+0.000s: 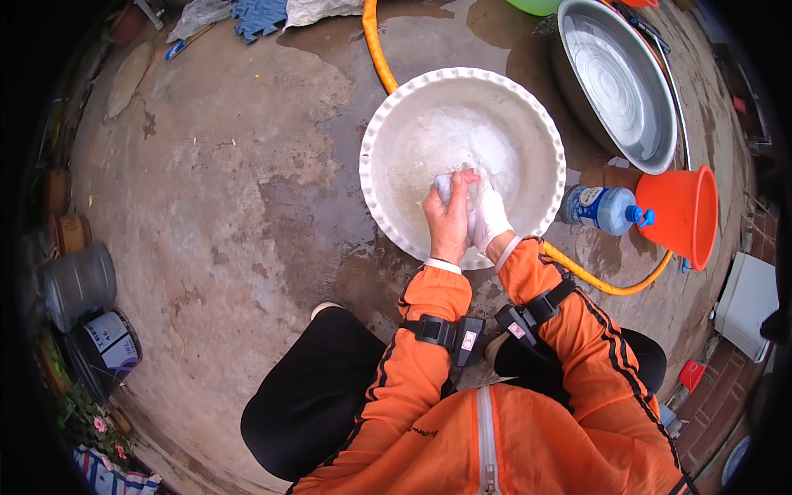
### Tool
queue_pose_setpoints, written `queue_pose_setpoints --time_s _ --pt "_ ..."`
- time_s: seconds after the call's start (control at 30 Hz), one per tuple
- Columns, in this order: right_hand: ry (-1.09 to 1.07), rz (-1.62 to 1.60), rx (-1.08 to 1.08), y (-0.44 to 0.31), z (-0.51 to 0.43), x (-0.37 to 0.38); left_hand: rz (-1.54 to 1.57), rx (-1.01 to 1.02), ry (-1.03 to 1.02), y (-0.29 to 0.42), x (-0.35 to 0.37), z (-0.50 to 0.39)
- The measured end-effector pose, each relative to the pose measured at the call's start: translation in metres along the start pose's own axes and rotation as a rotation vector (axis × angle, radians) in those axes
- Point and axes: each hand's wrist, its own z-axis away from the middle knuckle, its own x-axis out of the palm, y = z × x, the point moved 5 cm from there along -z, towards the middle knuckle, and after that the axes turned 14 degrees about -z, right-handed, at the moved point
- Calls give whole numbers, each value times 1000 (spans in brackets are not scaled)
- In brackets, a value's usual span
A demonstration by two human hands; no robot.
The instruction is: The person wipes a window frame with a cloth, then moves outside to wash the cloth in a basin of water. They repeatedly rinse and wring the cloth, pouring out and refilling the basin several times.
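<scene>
Over a round pale basin with a scalloped rim, both hands are close together. My left hand grips a small wet light-grey cloth, its thumb on top. Pressed against it from the right is my right hand, which wears a white covering, a glove or a wrapping; reddish fingertips show at its far end. It appears to hold the same cloth, though the fingers hide most of it. Shallow water with whitish foam fills the basin's bottom.
A yellow hose runs under the basin. To the right are a water bottle with a blue tap, an orange bucket on its side, and a large metal basin. Plastic containers stand far left on the concrete floor.
</scene>
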Motion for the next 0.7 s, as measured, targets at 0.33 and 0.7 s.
queue_pose_setpoints --time_s 0.33,0.7 --pt "-75 1092 -506 -29 34 14 31 -318 240 -6 -12 -1" --pt "-179 2158 -837 -28 5 20 -377 -153 422 -26 -62 -23"
